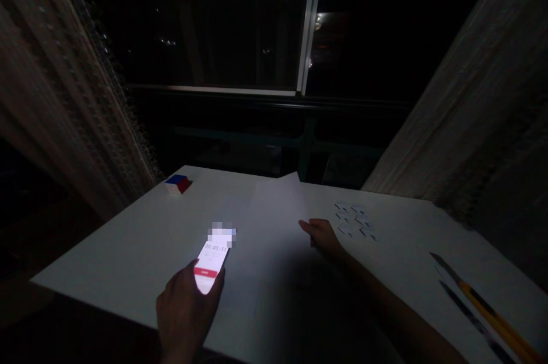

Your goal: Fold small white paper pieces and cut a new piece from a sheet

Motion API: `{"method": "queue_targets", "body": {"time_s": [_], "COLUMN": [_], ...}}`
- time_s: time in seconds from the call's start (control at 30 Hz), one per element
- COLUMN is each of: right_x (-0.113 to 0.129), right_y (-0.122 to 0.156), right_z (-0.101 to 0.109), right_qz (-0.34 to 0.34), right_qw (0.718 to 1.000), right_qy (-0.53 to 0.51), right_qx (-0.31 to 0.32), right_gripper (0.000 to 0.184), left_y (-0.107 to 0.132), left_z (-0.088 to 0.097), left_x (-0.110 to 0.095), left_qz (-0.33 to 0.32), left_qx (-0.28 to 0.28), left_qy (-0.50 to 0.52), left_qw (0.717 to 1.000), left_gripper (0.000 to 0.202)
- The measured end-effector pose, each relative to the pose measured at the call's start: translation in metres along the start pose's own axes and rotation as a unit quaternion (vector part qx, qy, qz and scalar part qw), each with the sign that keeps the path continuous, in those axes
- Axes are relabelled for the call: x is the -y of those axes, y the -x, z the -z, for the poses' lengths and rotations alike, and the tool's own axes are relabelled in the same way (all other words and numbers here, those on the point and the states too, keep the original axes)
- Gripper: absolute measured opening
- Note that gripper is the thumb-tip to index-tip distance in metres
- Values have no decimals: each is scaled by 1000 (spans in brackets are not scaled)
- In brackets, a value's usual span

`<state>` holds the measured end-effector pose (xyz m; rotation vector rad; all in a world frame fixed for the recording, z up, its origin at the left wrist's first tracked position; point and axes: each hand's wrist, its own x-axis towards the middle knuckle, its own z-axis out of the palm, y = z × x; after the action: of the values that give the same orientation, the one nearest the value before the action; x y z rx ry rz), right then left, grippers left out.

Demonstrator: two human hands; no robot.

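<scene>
Left hand (186, 304) grips lit phone (214, 255), right hand (323, 235) pinches white paper (277, 213) by its edge, so one-sided tugging could crease it.

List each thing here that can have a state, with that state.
Rectangular phone with white screen: lit, in left hand.
White paper sheet: held by right hand.
Blue, red and white cube: visible faces each one colour.
Pale fabric curtains: parted.
Yellow utility knife: lying; blade unclear.
Slim black pen-like tool: lying; tip unclear.

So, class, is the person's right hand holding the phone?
No, the left hand holds the phone, while the right hand grips the paper.
</scene>
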<state>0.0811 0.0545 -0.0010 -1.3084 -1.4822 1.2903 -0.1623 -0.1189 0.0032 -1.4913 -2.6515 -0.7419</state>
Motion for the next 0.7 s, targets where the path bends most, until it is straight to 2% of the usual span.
{"method": "queue_targets", "body": {"time_s": [0.07,0.13,0.2,0.23,0.3,0.37,0.43,0.53,0.57,0.6,0.7], "right_x": [0,-2,-6,-8,-12,-13,-14,-16,-17,-17,-20], "right_y": [7,14,21,24,32,40,49,62,65,67,71], "right_z": [18,35,50,58,71,82,92,106,111,116,127], "right_qz": [16,22,33,33,24,13,9,21,32,45,75], "right_qw": [1000,999,999,998,996,993,988,983,982,981,976], "right_qy": [13,2,-37,-52,-81,-116,-151,-175,-178,-182,-203], "right_qx": [-23,-24,-12,-2,19,36,44,46,44,42,29], "right_gripper": [42,40,39,41,43,43,42,40,40,40,43], "left_y": [2,2,1,-2,-10,-22,-34,-47,-49,-50,-48], "left_z": [-1,-3,-4,-5,-7,-10,-16,-30,-37,-43,-62], "left_x": [0,-4,-15,-23,-47,-74,-101,-131,-138,-145,-159], "left_qz": [-2,-31,-84,-109,-101,-57,-42,-65,-77,-82,-83], "left_qx": [-22,-62,-86,-79,-16,82,182,349,384,391,391], "left_qy": [-31,-37,12,56,148,246,371,506,531,552,577], "left_qw": [999,997,993,989,984,964,909,786,751,732,712], "left_gripper": [59,64,67,65,64,64,66,60,56,51,42]}}
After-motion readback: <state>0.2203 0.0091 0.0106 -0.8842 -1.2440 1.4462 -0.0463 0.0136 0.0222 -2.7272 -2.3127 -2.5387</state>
